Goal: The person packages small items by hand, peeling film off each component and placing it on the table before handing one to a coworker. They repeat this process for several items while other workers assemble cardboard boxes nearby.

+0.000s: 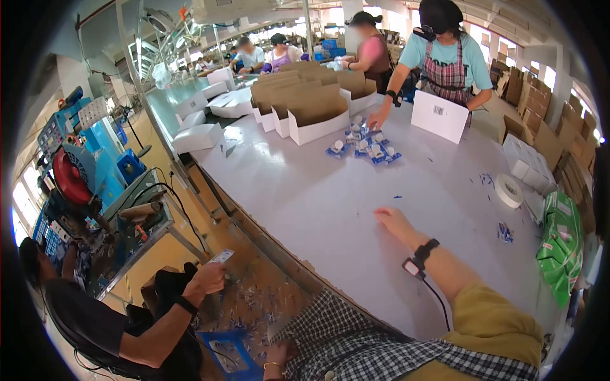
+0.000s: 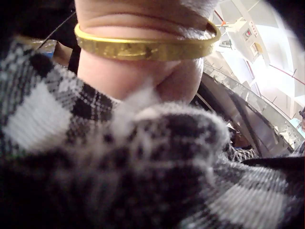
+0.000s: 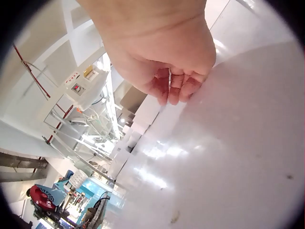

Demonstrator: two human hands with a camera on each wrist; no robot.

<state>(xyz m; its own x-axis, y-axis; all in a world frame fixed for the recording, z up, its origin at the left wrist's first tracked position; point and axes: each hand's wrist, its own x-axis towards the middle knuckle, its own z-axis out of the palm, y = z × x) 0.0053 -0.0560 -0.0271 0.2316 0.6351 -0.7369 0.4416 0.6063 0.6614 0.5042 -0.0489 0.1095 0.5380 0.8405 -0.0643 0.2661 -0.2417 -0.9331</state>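
Observation:
My right hand (image 1: 399,225) rests at the edge of its palm on the pale tabletop (image 1: 305,197), its fingers loosely bent. In the right wrist view the same hand (image 3: 167,71) has nothing between its fingers. Low in the head view, my left hand (image 1: 283,352) lies against the black-and-white checked apron (image 1: 330,324). A gold bracelet (image 2: 147,49) circles that wrist in the left wrist view, where checked cloth (image 2: 167,157) covers the fingers.
Blue-and-white packets (image 1: 375,151) lie near another person's hand (image 1: 379,116). White boxes (image 1: 321,127) with brown insides stand behind. Rightward are a tape roll (image 1: 508,190) and a green bag (image 1: 560,244). A seated person (image 1: 101,317) at left holds a card (image 1: 222,256).

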